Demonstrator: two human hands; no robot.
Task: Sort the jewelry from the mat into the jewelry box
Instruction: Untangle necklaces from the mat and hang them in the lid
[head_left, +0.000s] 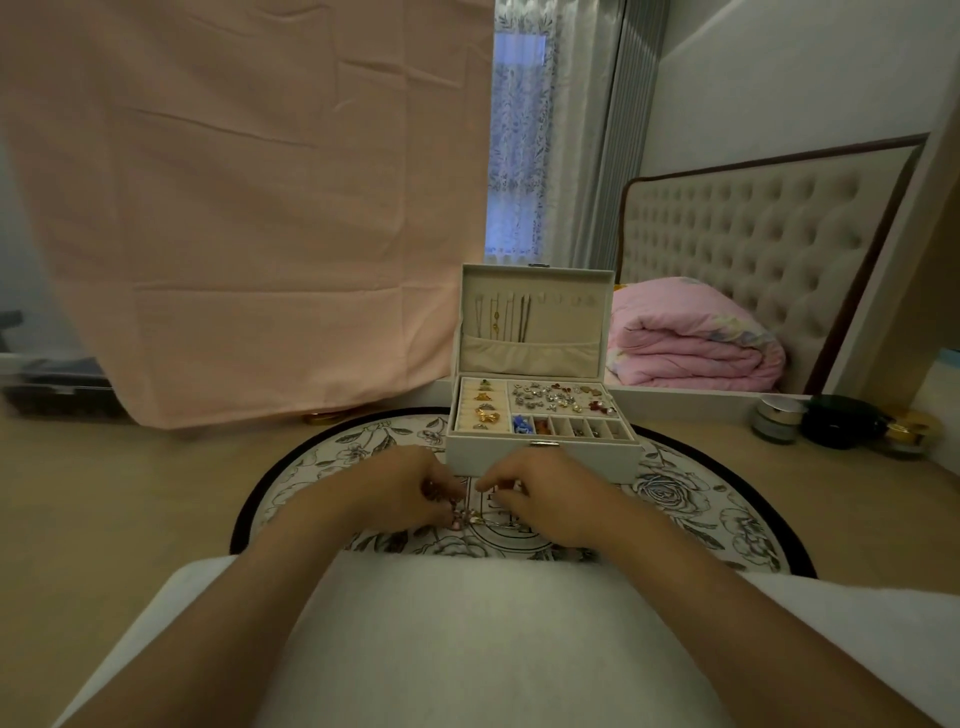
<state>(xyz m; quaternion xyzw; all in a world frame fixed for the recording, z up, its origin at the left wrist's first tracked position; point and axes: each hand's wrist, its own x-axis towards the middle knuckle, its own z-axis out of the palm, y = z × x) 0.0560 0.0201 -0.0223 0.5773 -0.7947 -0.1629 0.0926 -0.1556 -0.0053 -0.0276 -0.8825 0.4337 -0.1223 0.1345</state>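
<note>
Left hand and right hand, fingers curled, pinch a chain on the mat just before the box, likely untangling it first.

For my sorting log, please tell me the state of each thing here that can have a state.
jewelry box: open, lid upright.
necklaces: hanging inside the lid.
ring rolls: partly filled with rings.
jewelry piece: over the mat, not yet boxed.
left hand: pinches the jewelry piece.
right hand: fingers curled beside it, grip unclear.
blanket: folded.
</note>
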